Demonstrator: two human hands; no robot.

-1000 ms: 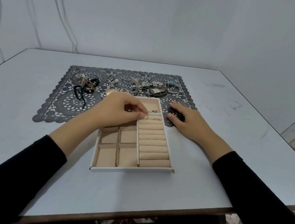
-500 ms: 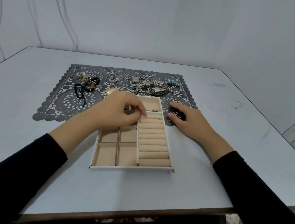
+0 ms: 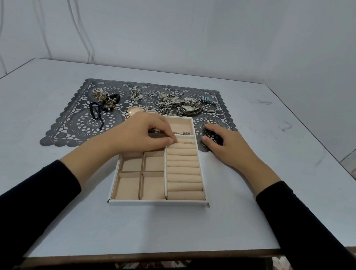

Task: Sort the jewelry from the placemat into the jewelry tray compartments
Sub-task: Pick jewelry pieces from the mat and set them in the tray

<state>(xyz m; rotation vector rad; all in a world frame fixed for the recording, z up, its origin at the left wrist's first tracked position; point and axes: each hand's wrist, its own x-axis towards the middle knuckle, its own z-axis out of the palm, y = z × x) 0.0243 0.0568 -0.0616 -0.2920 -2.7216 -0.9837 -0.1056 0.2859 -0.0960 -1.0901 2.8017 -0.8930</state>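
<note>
A white jewelry tray [image 3: 158, 203] with beige lining lies in front of a dark lace placemat [image 3: 81, 126]. My left hand [image 3: 142, 134] rests over the tray's far left part. Its thumb and fingertips pinch together at the topmost ring roll, and what they hold is hidden. A gold ring [image 3: 188, 143] sits in that roll. Small metal pieces [image 3: 181, 132] lie in the tray's far compartment. My right hand [image 3: 225, 145] lies right of the tray with its fingers curled round a black bracelet [image 3: 214, 138] on the placemat.
A tangled pile of silver jewelry [image 3: 175, 104] lies along the placemat's far edge, with black and gold bracelets [image 3: 106, 101] at its left and a round gold piece [image 3: 135, 110] near my left hand. The tray's four square compartments [image 3: 141, 174] hold nothing. The table edge [image 3: 151, 259] is near me.
Both hands stay almost where they were. My left fingertips have shifted slightly along the top ring roll.
</note>
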